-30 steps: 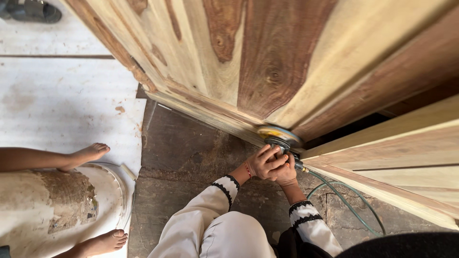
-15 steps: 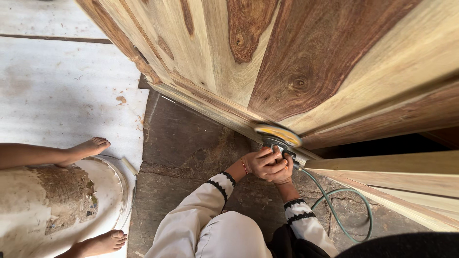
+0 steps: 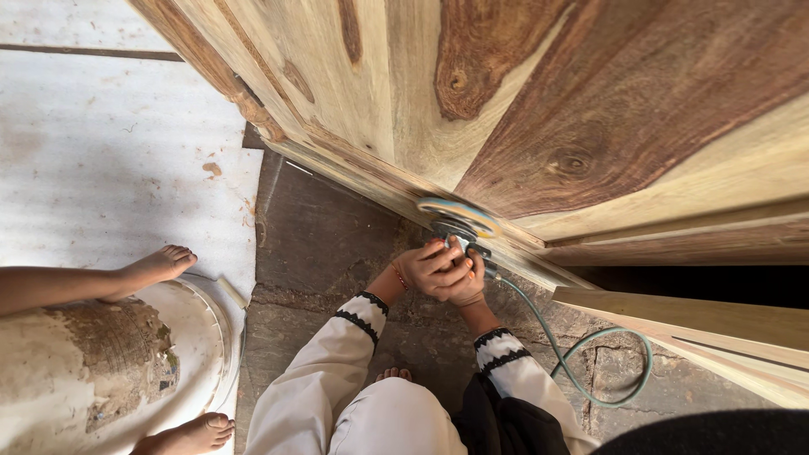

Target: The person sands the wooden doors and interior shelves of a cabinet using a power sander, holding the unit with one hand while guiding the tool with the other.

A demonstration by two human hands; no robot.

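Against the wooden door, left hand and right hand clasp the disc sander.

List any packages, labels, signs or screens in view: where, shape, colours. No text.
None in view: no package, label, sign or screen.
Nearest container: a white bucket, round, dirt-stained, lower left between another person's bare feet.
Both hands grip a disc sander with a green cord against the wooden door.
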